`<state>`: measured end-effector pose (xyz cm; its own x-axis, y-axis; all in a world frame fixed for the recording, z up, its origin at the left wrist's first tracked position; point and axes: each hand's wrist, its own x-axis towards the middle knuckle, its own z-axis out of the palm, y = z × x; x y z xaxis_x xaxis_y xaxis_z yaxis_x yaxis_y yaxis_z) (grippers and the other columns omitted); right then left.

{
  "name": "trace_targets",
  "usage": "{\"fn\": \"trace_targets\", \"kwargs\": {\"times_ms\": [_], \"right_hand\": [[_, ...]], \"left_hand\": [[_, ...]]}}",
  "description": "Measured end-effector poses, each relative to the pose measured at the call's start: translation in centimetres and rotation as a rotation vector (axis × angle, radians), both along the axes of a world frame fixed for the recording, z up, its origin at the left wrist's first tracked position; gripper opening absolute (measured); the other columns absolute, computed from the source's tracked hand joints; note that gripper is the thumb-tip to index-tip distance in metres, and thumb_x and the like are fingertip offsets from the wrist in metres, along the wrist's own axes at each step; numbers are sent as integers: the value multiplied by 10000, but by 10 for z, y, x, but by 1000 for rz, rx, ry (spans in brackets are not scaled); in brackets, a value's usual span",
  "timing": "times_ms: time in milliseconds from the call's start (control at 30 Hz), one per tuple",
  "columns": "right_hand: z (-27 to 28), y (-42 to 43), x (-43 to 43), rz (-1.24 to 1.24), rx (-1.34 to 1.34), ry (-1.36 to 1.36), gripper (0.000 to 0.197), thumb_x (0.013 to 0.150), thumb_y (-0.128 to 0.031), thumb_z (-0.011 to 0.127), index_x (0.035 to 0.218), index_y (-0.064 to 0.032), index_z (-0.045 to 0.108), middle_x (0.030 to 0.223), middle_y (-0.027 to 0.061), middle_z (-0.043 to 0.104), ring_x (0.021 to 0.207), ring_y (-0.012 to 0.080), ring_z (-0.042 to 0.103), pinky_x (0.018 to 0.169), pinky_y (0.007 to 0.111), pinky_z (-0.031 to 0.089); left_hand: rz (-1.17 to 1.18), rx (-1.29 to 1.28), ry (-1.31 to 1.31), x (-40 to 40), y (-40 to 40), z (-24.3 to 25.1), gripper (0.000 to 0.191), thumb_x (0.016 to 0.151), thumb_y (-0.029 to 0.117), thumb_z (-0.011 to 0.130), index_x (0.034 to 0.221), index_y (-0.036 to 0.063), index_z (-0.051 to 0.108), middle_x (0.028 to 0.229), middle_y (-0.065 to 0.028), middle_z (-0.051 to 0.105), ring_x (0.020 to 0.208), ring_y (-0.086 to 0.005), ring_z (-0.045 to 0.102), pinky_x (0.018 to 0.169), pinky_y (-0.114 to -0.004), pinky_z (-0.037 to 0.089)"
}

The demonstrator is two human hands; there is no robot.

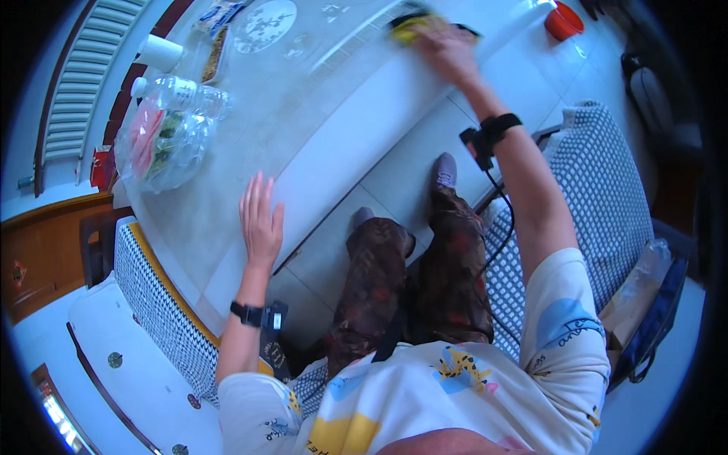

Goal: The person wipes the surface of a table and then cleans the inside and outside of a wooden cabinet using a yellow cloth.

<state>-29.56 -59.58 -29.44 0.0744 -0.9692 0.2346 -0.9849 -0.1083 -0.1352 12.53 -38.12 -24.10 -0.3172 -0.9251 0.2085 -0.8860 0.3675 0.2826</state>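
In the head view my right hand point(446, 50) reaches far forward and presses on a yellow cloth point(405, 31) at the table's long edge; both are a little blurred. A dark thing shows beside the cloth, too blurred to name. My left hand point(261, 219) rests flat near the close corner of the pale table point(227, 170), fingers stretched, holding nothing. Each wrist wears a black strap with a small device.
At the table's left lie a clear plastic bottle point(182, 94), a plastic bag with contents point(165, 148), a paper roll point(161, 52) and a tray of food point(215, 57). A red bucket point(563, 21) stands beyond the right hand. Fabric-covered chairs point(603, 165) flank the person.
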Motion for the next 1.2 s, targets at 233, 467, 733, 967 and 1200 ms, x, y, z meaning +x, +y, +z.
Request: {"fn": "trace_targets", "kwargs": {"times_ms": [233, 467, 733, 967, 1200], "right_hand": [[-15, -11, 62, -197, -96, 47, 459, 919, -384, 426, 1363, -273, 455, 1468, 7, 367, 1378, 264, 273, 1079, 589, 148], [-1, 142, 296, 539, -77, -442, 334, 845, -192, 489, 1150, -175, 626, 1338, 22, 499, 1327, 261, 354, 1079, 523, 232], [9, 128, 251, 838, -145, -285, 305, 883, -211, 530, 1171, -149, 611, 1271, 74, 559, 1236, 282, 463, 1052, 444, 319], [-4, 86, 132, 85, -210, -24, 441, 938, -388, 435, 1321, -181, 503, 1451, 81, 382, 1344, 273, 329, 1092, 491, 211], [-6, 137, 311, 564, -64, -196, 375, 861, -197, 473, 1219, -132, 563, 1294, 127, 527, 1221, 331, 455, 1059, 489, 282]], "left_hand": [[32, 91, -244, 25, 35, -5, 553, 959, 329, 375, 1456, 113, 269, 1524, -106, 226, 1410, -296, 193, 1126, -501, 128], [87, -51, 103, 7, 38, -27, 644, 938, 307, 461, 1464, 57, 187, 1505, -209, 204, 1387, -374, 216, 1111, -522, 163], [112, -130, 1, 25, 38, -25, 734, 907, 450, 503, 1470, 102, 184, 1523, -131, 204, 1406, -306, 194, 1102, -531, 172], [200, -149, -193, 31, 40, -29, 609, 919, 501, 448, 1354, 75, 430, 1431, -112, 386, 1344, -285, 318, 1085, -480, 247], [100, -183, 29, 10, 33, -24, 568, 842, 336, 584, 1317, 54, 450, 1361, -157, 433, 1280, -331, 372, 1052, -509, 283]]}}
